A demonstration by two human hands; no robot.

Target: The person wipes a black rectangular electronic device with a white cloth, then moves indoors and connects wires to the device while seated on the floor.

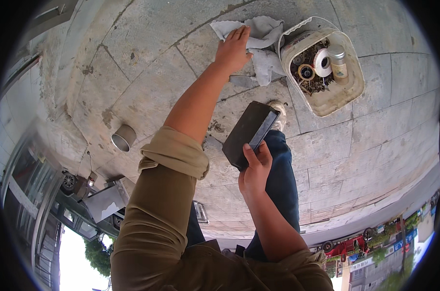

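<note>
My right hand (pixel 257 169) grips a dark, flat rectangular block (pixel 249 133) with a lighter grey strip along one long side. The block is tilted above the paving, over my shoe (pixel 278 112). My left arm stretches forward, and my left hand (pixel 233 52) lies on a crumpled grey cloth (pixel 263 63) on the ground, fingers extended and thumb apart. Part of the cloth is hidden under that hand. Just right of the cloth stands a dirty whitish bucket (pixel 353 92). Inside it are a white roll (pixel 322 63), a yellowish ring-shaped roll (pixel 306 72), a lidded clear jar (pixel 338 65) and many small dark metal bits.
A metal cup (pixel 123 138) sits on the stone paving (pixel 147 87) left of my left arm. Farther left are a grey metal box (pixel 105 202) and a glass-panelled frame (pixel 28 189). A red vehicle (pixel 343 246) shows at the lower right.
</note>
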